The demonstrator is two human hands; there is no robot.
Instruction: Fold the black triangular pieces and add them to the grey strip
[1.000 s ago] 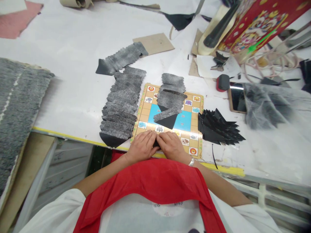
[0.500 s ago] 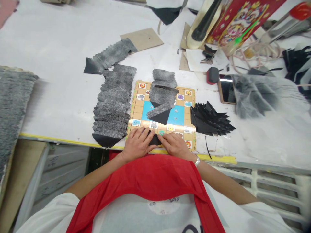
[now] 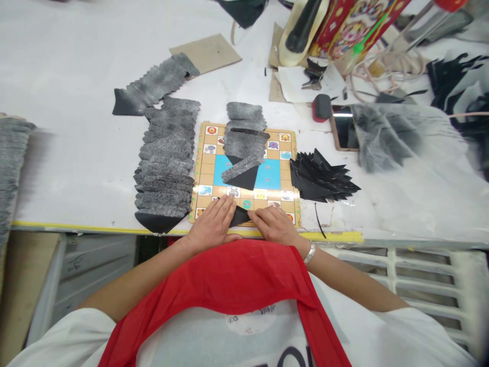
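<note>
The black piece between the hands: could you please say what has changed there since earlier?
The right hand has moved rightward along the board, away from the left hand, uncovering more of the black piece. The grey pieces on the board and the black pile beside it stayed put.

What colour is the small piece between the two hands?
The piece is black, best seen in the head view.

Bright lt, sl. blur nr edges
</note>
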